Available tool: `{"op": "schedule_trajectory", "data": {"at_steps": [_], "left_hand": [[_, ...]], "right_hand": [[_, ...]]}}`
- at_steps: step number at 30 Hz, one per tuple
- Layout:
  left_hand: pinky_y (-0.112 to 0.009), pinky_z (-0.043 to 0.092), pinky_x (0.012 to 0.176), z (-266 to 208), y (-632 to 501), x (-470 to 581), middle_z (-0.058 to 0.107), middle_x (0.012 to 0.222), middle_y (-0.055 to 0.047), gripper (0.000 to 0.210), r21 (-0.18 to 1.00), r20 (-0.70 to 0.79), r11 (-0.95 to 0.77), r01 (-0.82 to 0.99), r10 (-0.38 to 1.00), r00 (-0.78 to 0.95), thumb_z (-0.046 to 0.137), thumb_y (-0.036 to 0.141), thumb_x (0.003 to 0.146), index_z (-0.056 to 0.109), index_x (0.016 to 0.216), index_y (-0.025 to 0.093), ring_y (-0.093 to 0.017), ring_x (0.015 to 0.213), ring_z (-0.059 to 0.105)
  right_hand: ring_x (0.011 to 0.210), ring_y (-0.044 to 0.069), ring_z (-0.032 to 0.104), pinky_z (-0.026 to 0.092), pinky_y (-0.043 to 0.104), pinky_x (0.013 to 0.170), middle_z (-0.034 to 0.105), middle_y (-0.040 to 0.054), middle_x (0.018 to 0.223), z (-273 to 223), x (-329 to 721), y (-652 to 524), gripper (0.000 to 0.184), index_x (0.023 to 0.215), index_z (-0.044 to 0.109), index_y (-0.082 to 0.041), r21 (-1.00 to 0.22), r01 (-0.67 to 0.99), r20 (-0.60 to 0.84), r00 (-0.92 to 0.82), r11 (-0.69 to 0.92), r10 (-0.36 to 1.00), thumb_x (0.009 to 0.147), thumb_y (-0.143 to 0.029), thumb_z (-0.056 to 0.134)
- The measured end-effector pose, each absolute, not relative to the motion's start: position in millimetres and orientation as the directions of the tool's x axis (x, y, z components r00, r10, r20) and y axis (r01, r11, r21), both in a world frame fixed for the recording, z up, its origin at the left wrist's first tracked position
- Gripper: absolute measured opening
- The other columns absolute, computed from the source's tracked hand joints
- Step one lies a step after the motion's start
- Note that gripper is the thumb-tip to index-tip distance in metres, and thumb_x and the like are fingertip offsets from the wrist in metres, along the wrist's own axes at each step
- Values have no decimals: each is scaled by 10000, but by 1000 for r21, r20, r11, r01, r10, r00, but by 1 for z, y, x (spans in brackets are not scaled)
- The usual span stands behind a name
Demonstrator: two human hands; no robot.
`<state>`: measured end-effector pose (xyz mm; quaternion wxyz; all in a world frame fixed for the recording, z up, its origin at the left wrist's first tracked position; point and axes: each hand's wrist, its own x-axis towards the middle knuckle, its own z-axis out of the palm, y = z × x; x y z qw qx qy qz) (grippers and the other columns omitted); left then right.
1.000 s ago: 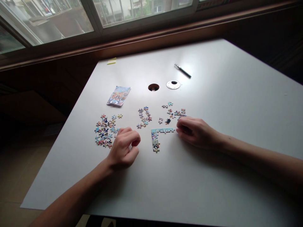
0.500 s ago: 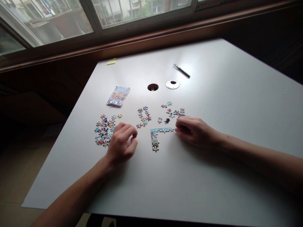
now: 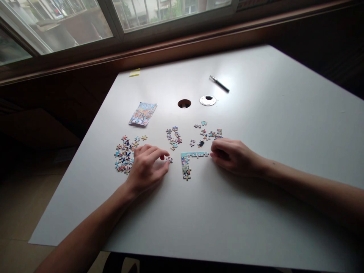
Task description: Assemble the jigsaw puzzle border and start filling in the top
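Note:
My left hand (image 3: 149, 163) is at the left of the table, its thumb and forefinger pinched around a small jigsaw piece (image 3: 170, 160). Its knuckles partly cover a pile of loose jigsaw pieces (image 3: 124, 154). To the right lies an L-shaped section of joined jigsaw pieces (image 3: 186, 163), light blue along the top and multicoloured down the side. My right hand (image 3: 230, 154) rests closed at the right end of that top strip. Its curled fingers hide whatever may be in them.
Behind the L-shaped section are loose jigsaw pieces (image 3: 174, 137) in a cluster and more scattered pieces (image 3: 210, 133). Farther back lie a picture leaflet (image 3: 143, 114), a round table hole (image 3: 184, 103), a metal ring cover (image 3: 207, 100), a pen (image 3: 219, 83) and a yellow sticky note (image 3: 134, 72).
My left hand has shifted slightly right, and a piece from the lower left of the middle cluster has come toward me at its fingertips. My right hand stays about where it was.

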<state>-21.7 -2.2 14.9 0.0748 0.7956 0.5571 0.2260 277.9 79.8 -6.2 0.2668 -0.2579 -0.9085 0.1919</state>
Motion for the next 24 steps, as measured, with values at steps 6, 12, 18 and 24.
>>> {"op": "schedule_trajectory", "data": {"at_steps": [6, 12, 18, 24], "left_hand": [[-436, 317, 978, 13, -2, -21, 693, 1009, -15, 177, 314, 284, -370, 874, 915, 286, 622, 199, 875, 720, 1003, 272, -237, 1028, 554], [-444, 310, 979, 13, -2, -20, 700, 978, -19, 68, 315, 269, -370, 874, 918, 292, 640, 228, 875, 691, 916, 245, -238, 1012, 559], [-439, 315, 980, 12, -2, -21, 699, 947, -17, 54, 309, 284, -377, 873, 913, 293, 678, 282, 871, 661, 860, 233, -239, 994, 571], [-403, 350, 962, 13, -1, -22, 702, 907, -11, 60, 402, 297, -375, 835, 916, 269, 569, 209, 934, 605, 885, 213, -197, 918, 619]], "right_hand": [[601, 119, 377, 329, 237, 584, 450, -32, 670, -7, 278, 81, 224, 739, 399, -224, -486, 363, 388, -726, 795, 568, 782, -55, 539], [599, 122, 385, 334, 238, 580, 465, -27, 674, -6, 278, 80, 210, 737, 416, -223, -486, 366, 389, -723, 794, 571, 774, -59, 543], [596, 121, 391, 340, 238, 576, 468, -25, 674, -6, 278, 80, 205, 732, 418, -222, -494, 369, 386, -718, 787, 579, 779, -62, 538], [598, 116, 377, 340, 233, 578, 455, -30, 674, -7, 278, 81, 218, 739, 397, -222, -494, 359, 389, -724, 792, 570, 785, -62, 538]]}}
